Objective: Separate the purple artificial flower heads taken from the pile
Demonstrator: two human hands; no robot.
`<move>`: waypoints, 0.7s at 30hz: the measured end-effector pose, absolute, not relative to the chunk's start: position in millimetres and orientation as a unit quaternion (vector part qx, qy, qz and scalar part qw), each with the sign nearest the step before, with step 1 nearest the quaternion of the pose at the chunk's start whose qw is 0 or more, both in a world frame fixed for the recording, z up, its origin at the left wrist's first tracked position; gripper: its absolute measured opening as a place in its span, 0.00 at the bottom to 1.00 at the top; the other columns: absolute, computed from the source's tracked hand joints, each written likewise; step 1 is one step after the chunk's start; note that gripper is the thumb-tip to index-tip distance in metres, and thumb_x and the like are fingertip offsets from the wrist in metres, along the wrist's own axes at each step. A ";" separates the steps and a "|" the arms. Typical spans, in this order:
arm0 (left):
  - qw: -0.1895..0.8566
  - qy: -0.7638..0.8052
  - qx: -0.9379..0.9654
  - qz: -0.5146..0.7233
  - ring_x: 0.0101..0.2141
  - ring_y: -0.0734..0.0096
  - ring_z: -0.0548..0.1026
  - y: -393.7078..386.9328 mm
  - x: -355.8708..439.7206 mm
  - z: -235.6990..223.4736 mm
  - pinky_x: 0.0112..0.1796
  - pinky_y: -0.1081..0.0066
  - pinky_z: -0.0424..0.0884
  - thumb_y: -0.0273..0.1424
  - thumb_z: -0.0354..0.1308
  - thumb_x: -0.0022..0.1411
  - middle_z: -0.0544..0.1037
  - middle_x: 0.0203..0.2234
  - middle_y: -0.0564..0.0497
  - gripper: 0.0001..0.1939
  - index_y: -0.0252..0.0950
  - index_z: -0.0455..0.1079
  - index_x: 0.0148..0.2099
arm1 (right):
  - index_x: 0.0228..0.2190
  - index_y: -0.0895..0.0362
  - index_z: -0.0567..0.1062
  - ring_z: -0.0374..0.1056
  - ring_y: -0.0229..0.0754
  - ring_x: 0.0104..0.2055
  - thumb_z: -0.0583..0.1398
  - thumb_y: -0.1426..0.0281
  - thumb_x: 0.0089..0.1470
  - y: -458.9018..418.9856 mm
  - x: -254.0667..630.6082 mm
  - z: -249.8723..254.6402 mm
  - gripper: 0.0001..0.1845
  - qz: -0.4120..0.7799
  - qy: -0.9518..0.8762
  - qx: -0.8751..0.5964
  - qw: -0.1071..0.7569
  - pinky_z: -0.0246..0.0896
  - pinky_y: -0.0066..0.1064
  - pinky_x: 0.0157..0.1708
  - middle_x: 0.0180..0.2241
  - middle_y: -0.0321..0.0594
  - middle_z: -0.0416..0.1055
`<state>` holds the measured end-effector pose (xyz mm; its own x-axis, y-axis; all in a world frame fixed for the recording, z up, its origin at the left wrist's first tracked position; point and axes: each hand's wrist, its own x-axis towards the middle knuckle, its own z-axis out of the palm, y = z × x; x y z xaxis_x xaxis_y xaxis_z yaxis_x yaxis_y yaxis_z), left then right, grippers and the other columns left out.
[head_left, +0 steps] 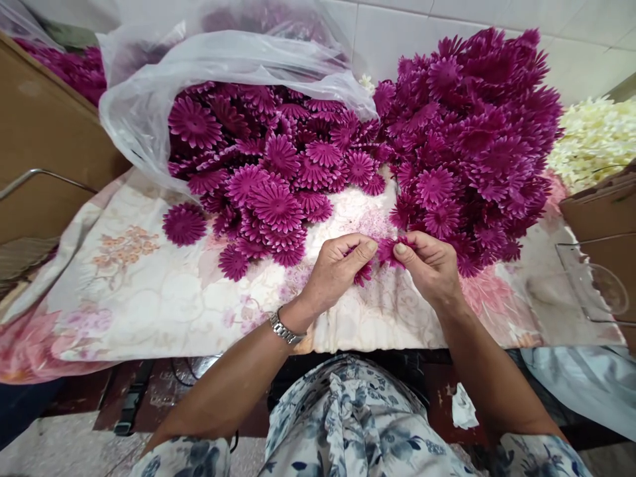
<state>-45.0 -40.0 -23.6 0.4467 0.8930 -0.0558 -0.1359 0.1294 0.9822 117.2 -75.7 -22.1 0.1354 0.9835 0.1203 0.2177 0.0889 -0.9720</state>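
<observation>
Both hands are close together over the cloth-covered table, near its middle. My left hand (342, 264), with a metal watch at the wrist, pinches a magenta artificial flower head (363, 274) that shows below its fingers. Thumb and fingers of my right hand (431, 265) are closed on another magenta flower head (387, 252), just beside the left fingertips. Whether the two flower heads touch is hidden by the fingers. Beyond the hands lies a loose pile of magenta flower heads (275, 205), spilling from a clear plastic bag (144, 112).
A tall heap of magenta flowers (477, 132) stands at the right against the tiled wall (392, 40). Cream-white flowers (596, 136) lie at the far right. Cardboard boxes flank the table, one at left (50, 152) and one at right (606, 232). A floral cloth (163, 311) covers the tabletop.
</observation>
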 end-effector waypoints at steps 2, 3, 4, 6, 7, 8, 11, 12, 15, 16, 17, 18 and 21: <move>0.670 0.358 0.526 0.382 0.20 0.81 0.62 -39.9 -45.0 -23.4 0.22 0.77 0.57 0.44 0.56 0.58 0.66 0.18 0.56 0.18 0.34 0.67 0.26 | 0.22 0.58 0.69 0.53 0.29 0.21 0.59 0.62 0.53 -76.6 117.0 -20.8 0.14 0.365 -0.557 -0.563 0.490 0.48 0.24 0.21 0.18 0.30 0.59; 0.674 0.357 0.524 0.379 0.20 0.81 0.62 -39.9 -45.0 -23.3 0.21 0.77 0.57 0.44 0.56 0.58 0.66 0.18 0.56 0.18 0.34 0.68 0.26 | 0.21 0.58 0.68 0.52 0.29 0.21 0.58 0.62 0.54 -76.9 116.7 -20.2 0.15 0.349 -0.570 -0.566 0.484 0.47 0.24 0.21 0.18 0.30 0.57; 0.678 0.356 0.523 0.376 0.20 0.81 0.62 -40.1 -44.9 -23.0 0.21 0.77 0.57 0.44 0.56 0.58 0.66 0.18 0.56 0.18 0.34 0.68 0.26 | 0.20 0.58 0.66 0.50 0.29 0.21 0.57 0.62 0.55 -77.1 116.3 -19.7 0.16 0.329 -0.581 -0.569 0.480 0.46 0.24 0.21 0.18 0.29 0.55; 0.692 0.348 0.517 0.364 0.20 0.82 0.61 -40.6 -44.5 -22.3 0.21 0.78 0.56 0.44 0.56 0.58 0.65 0.18 0.56 0.19 0.33 0.68 0.26 | 0.18 0.57 0.62 0.49 0.29 0.21 0.55 0.62 0.57 -77.2 115.1 -19.1 0.19 0.285 -0.600 -0.575 0.479 0.46 0.24 0.21 0.17 0.29 0.52; 0.705 0.343 0.511 0.354 0.19 0.83 0.60 -41.1 -44.3 -21.8 0.20 0.78 0.56 0.45 0.57 0.58 0.64 0.18 0.56 0.19 0.33 0.67 0.26 | 0.18 0.57 0.61 0.48 0.29 0.21 0.55 0.63 0.58 -77.3 114.2 -18.9 0.20 0.263 -0.608 -0.577 0.479 0.45 0.24 0.21 0.17 0.29 0.51; 0.720 0.337 0.503 0.340 0.19 0.83 0.59 -41.6 -44.0 -21.2 0.20 0.78 0.55 0.45 0.58 0.57 0.63 0.18 0.57 0.19 0.34 0.66 0.26 | 0.18 0.57 0.59 0.48 0.29 0.20 0.54 0.63 0.58 -77.3 113.2 -18.9 0.20 0.241 -0.615 -0.578 0.479 0.45 0.25 0.20 0.17 0.29 0.50; 0.761 0.332 0.472 0.295 0.17 0.84 0.59 -43.1 -43.1 -19.3 0.18 0.79 0.55 0.44 0.63 0.52 0.62 0.17 0.59 0.17 0.34 0.65 0.27 | 0.17 0.56 0.57 0.47 0.29 0.19 0.52 0.65 0.59 -77.6 109.5 -19.9 0.20 0.170 -0.636 -0.588 0.470 0.44 0.25 0.20 0.17 0.29 0.50; 0.768 0.337 0.462 0.287 0.17 0.84 0.60 -43.3 -42.7 -18.6 0.18 0.79 0.56 0.43 0.64 0.50 0.63 0.17 0.59 0.17 0.35 0.65 0.28 | 0.18 0.56 0.58 0.48 0.29 0.19 0.52 0.66 0.60 -77.7 108.3 -20.6 0.20 0.146 -0.639 -0.594 0.467 0.44 0.25 0.21 0.17 0.29 0.51; 0.774 0.360 0.433 0.290 0.17 0.83 0.62 -42.9 -41.5 -16.9 0.17 0.79 0.58 0.39 0.65 0.47 0.65 0.17 0.59 0.15 0.35 0.66 0.30 | 0.20 0.56 0.62 0.51 0.30 0.21 0.52 0.66 0.60 -78.5 105.0 -23.1 0.16 0.111 -0.644 -0.600 0.462 0.47 0.26 0.23 0.19 0.30 0.54; 0.775 0.366 0.422 0.295 0.16 0.82 0.63 -42.6 -41.1 -16.5 0.17 0.79 0.58 0.38 0.65 0.47 0.65 0.17 0.59 0.14 0.35 0.67 0.31 | 0.23 0.56 0.64 0.53 0.31 0.22 0.52 0.66 0.60 -78.8 104.1 -23.9 0.14 0.112 -0.646 -0.597 0.463 0.49 0.26 0.23 0.20 0.30 0.56; 0.774 0.371 0.413 0.303 0.16 0.82 0.63 -42.3 -40.7 -16.4 0.17 0.79 0.58 0.37 0.64 0.47 0.66 0.17 0.59 0.13 0.35 0.67 0.31 | 0.25 0.56 0.66 0.55 0.31 0.23 0.52 0.66 0.60 -79.0 103.3 -24.7 0.12 0.116 -0.648 -0.592 0.465 0.51 0.26 0.24 0.21 0.31 0.58; 0.772 0.376 0.405 0.314 0.16 0.82 0.63 -41.9 -40.3 -16.4 0.16 0.79 0.57 0.35 0.64 0.47 0.66 0.17 0.59 0.12 0.35 0.67 0.31 | 0.27 0.56 0.67 0.56 0.32 0.24 0.53 0.66 0.59 -79.1 102.8 -25.5 0.11 0.121 -0.652 -0.586 0.465 0.53 0.26 0.25 0.22 0.31 0.60; 0.755 0.388 0.396 0.351 0.16 0.84 0.61 -41.2 -39.8 -17.3 0.17 0.79 0.55 0.32 0.63 0.46 0.66 0.16 0.59 0.08 0.34 0.67 0.28 | 0.32 0.56 0.70 0.63 0.34 0.28 0.54 0.67 0.59 -78.5 102.2 -27.4 0.07 0.119 -0.672 -0.572 0.455 0.58 0.27 0.29 0.26 0.34 0.66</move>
